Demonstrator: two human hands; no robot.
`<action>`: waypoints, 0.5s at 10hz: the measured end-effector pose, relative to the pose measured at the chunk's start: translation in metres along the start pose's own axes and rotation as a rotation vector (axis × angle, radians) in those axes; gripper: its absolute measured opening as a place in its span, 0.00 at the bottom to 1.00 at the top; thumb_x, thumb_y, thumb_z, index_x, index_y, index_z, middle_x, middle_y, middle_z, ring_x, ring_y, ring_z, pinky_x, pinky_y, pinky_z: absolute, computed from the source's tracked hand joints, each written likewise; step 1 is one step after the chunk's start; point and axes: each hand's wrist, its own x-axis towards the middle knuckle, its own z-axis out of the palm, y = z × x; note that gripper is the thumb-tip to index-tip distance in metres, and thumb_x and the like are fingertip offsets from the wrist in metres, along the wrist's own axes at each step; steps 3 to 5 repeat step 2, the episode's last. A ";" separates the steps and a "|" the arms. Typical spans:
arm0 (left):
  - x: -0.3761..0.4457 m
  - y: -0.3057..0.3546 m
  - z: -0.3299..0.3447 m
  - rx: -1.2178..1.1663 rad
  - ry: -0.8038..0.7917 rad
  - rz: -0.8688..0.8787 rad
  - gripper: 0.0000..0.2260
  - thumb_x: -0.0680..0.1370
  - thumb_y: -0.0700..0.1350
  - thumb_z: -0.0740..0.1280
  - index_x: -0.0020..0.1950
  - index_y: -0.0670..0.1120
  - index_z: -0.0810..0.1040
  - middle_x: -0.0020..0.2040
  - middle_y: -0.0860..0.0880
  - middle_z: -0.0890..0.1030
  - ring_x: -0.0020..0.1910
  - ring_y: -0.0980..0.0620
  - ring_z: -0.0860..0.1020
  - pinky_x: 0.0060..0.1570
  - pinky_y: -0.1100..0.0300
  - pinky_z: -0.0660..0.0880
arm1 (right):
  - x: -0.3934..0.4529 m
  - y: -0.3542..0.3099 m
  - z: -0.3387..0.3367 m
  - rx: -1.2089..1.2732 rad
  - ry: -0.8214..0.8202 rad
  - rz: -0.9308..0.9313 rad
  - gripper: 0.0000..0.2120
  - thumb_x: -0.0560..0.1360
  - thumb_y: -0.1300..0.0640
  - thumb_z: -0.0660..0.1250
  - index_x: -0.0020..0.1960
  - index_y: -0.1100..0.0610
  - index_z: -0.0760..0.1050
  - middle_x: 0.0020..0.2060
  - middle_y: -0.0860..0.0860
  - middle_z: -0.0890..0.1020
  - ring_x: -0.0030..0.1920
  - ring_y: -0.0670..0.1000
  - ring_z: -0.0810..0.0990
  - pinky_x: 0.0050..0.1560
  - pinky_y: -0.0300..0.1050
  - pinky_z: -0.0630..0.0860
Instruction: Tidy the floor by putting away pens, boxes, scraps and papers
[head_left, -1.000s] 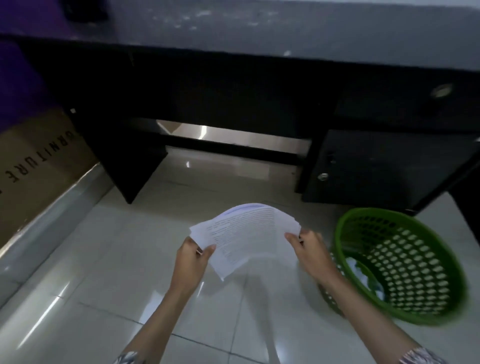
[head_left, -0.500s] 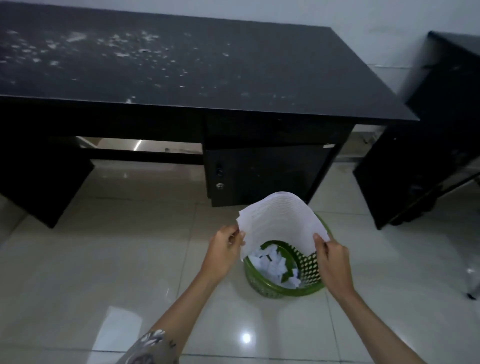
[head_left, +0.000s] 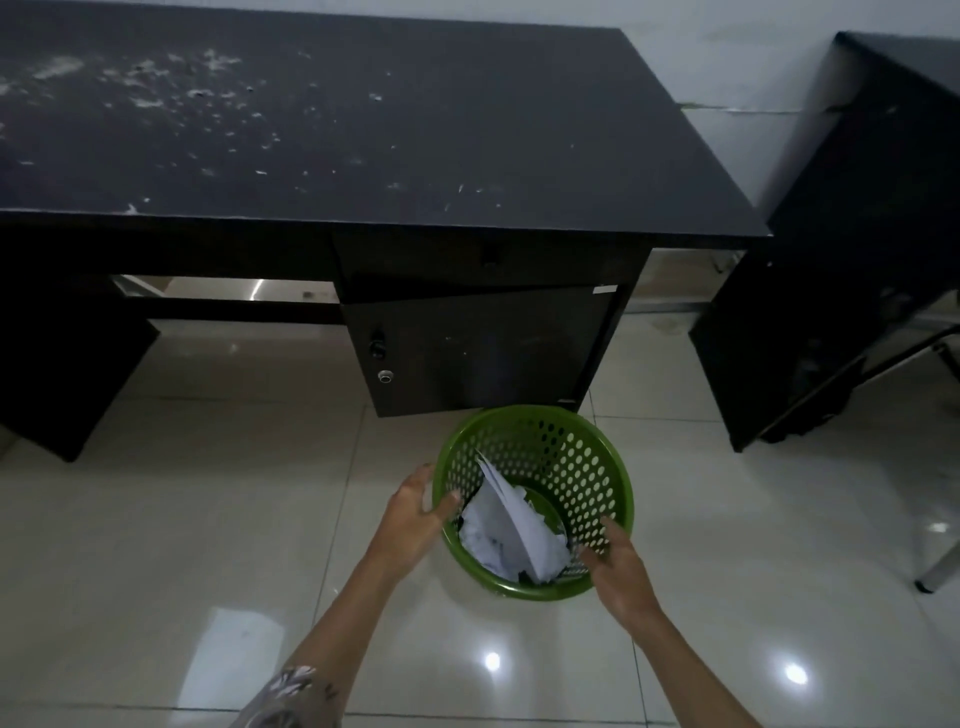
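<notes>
Green perforated basket (head_left: 597, 467) sits on the tiled floor (head_left: 182, 519), just in front of the black bench (head_left: 415, 130), below its cabinet door (head_left: 483, 348). The door hangs slightly ajar, with a round lock on the side left of the basket.

Papers (head_left: 511, 525) are inside the basket: a stack of white sheets standing tilted on edge, leaning toward the basket's left wall, on top of crumpled white scraps (head_left: 478, 535) at the bottom. Neither hand is touching the papers.

Left hand (head_left: 415, 512): at the basket's left rim, fingers loosely spread, thumb tip over the rim edge, palm outside the wall. Can't tell if it actually contacts the rim. Holding nothing.

Right hand (head_left: 618, 564): over the basket's near-right rim, fingers relaxed and pointing into the opening. Holding nothing.

Hands are apart, one on each side of the basket.

The bench top behind the basket is dusty, with white flecks scattered mostly toward its left half. A second dark piece of furniture (head_left: 857, 234) stands right of the basket, well apart from it. A patterned sleeve (head_left: 291, 696) shows on the left arm, nearer the camera than the basket. Light glare spots on the floor tiles near the basket.
</notes>
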 end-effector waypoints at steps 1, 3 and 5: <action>-0.003 0.014 -0.006 0.046 0.018 -0.014 0.19 0.76 0.46 0.67 0.66 0.46 0.71 0.53 0.60 0.70 0.53 0.60 0.69 0.48 0.74 0.66 | -0.005 -0.017 -0.005 -0.046 -0.066 -0.022 0.25 0.77 0.63 0.62 0.72 0.61 0.59 0.69 0.57 0.67 0.62 0.49 0.68 0.63 0.36 0.63; -0.013 0.029 -0.008 0.027 0.012 0.012 0.20 0.76 0.46 0.66 0.67 0.44 0.70 0.52 0.60 0.69 0.51 0.63 0.68 0.37 0.87 0.61 | -0.013 -0.033 -0.006 -0.094 -0.081 -0.040 0.27 0.77 0.61 0.63 0.73 0.60 0.57 0.71 0.57 0.63 0.69 0.53 0.64 0.70 0.43 0.61; -0.013 0.029 -0.008 0.027 0.012 0.012 0.20 0.76 0.46 0.66 0.67 0.44 0.70 0.52 0.60 0.69 0.51 0.63 0.68 0.37 0.87 0.61 | -0.013 -0.033 -0.006 -0.094 -0.081 -0.040 0.27 0.77 0.61 0.63 0.73 0.60 0.57 0.71 0.57 0.63 0.69 0.53 0.64 0.70 0.43 0.61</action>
